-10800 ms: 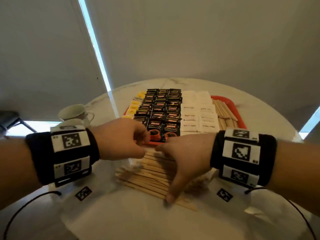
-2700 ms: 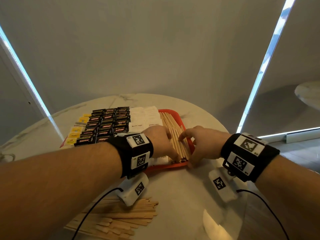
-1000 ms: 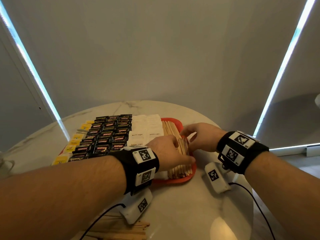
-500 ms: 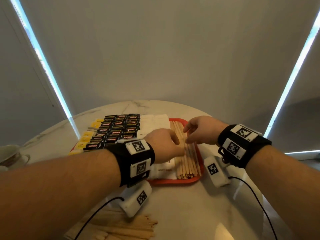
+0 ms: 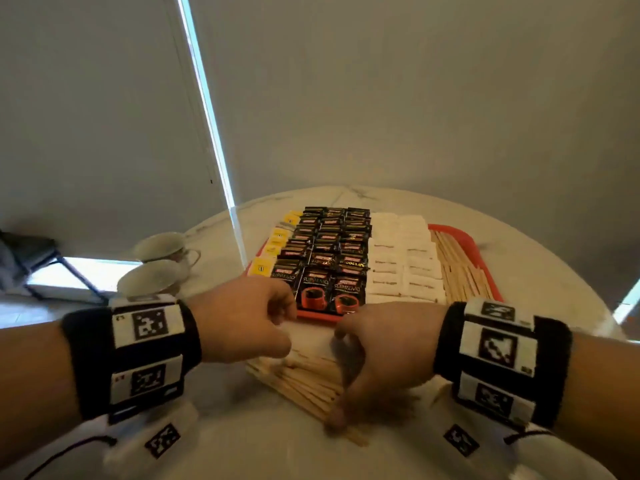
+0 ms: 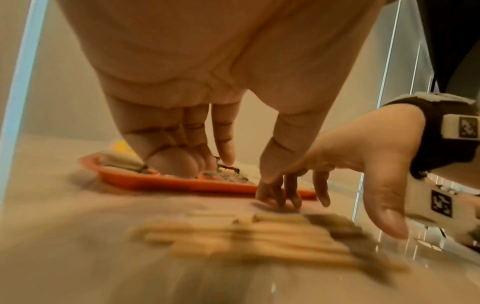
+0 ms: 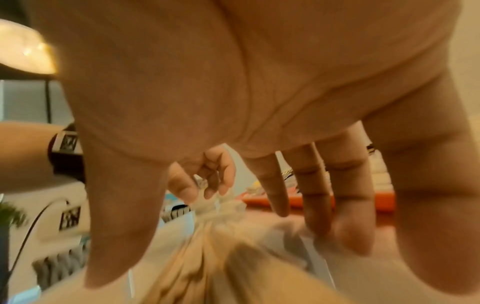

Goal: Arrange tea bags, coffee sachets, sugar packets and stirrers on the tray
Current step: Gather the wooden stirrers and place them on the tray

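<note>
We see pale wooden stirrers (image 5: pixel 304 382) on a glossy marble bench (image 5: pixel 540 271); beyond them, a smooth red plastic tray (image 5: pixel 464 237) holding shiny foil sachets (image 5: pixel 329 258) and matt paper packets (image 5: pixel 401 261).

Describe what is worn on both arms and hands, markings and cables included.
Both forearms are bare, without sleeves; the left hand and right hand wear no gloves. Each wrist carries a wide black band bearing white plates printed with black square coded markers. A white tagged box hangs under each wrist, trailing a thin black cable.
</note>
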Motion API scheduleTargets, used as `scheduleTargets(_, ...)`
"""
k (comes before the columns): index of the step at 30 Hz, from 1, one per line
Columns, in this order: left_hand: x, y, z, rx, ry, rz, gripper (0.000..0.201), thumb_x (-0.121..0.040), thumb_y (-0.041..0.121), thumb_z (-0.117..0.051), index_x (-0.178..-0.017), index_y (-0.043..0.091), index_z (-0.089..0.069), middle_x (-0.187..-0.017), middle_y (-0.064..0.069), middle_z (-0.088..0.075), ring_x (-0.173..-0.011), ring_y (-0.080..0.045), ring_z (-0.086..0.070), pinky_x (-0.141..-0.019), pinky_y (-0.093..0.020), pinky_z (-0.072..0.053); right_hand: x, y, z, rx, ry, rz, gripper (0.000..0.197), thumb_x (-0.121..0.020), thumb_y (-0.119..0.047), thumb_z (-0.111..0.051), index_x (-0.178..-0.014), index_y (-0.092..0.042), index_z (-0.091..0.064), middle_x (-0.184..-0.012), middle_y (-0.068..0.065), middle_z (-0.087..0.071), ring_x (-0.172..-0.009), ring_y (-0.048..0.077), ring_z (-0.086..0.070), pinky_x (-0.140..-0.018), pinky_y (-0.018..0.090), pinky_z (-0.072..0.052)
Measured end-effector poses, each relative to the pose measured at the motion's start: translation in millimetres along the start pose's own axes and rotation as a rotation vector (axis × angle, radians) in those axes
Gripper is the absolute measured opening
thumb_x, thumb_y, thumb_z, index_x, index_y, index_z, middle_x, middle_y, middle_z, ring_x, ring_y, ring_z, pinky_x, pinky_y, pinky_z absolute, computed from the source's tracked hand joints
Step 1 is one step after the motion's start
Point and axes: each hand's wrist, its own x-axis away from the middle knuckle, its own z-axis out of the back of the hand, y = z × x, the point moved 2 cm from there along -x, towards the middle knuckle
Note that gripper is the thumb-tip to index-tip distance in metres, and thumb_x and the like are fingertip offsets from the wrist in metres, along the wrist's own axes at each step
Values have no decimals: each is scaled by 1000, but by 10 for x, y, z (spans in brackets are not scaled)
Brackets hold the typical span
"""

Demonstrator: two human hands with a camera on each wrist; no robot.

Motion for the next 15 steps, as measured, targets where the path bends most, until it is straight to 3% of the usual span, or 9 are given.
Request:
scheduleTargets(2,123,-172,-57,-73,-90,42,51,-75,41,-85,-118,44,-57,-113,17,-55,-96,-6,-60,-76,-22,-54,-30,-122,-71,87,18,-16,101,-58,-84,-75,-141,-36,-41,-125,-6,-54,-107,15,-54,-91,38,-54)
scheduleTargets(6,177,-319,-153,-137,-113,67,75,-69,46,-89,-133,42,-49,-121,15,-51,-103,-7,-57,-88,-28,-59,-73,-309,-118,99,38,-10,86,-72,-66,-79,-140,-31,-40,-122,-4,-58,-103,16,-57,-89,37,-55)
scheduleTargets(8,146,-338,-215,-171,-107,83,67,-71,45,-86,-129,39,-53,-117,13,-56,-100,-9,-59,-90,-33,-59,-101,-374,-114,108,31,-18,74,-77,-59,-78,-135,-29,-43,-117,-5,-59,-99,15,-58,-88,36,-56)
scheduleTargets(12,36,-345,-276,-128,-37,80,32,-79,38,-80,-104,37,-60,-99,11,-65,-89,-10,-63,-83,-32,-60,-203,-463,-123,157,96,-36,44,-92,-44,-67,-127,-24,-50,-107,-2,-61,-93,17,-60,-88,38,-58)
scheduleTargets(15,-30,-370,-267,-99,10,64,29,-81,33,-80,-102,37,-60,-96,9,-64,-86,-10,-63,-73,-28,-57,-284,-514,-149,165,104,-55,36,-95,-31,-65,-128,-24,-52,-105,-2,-62,-91,17,-61,-87,37,-58)
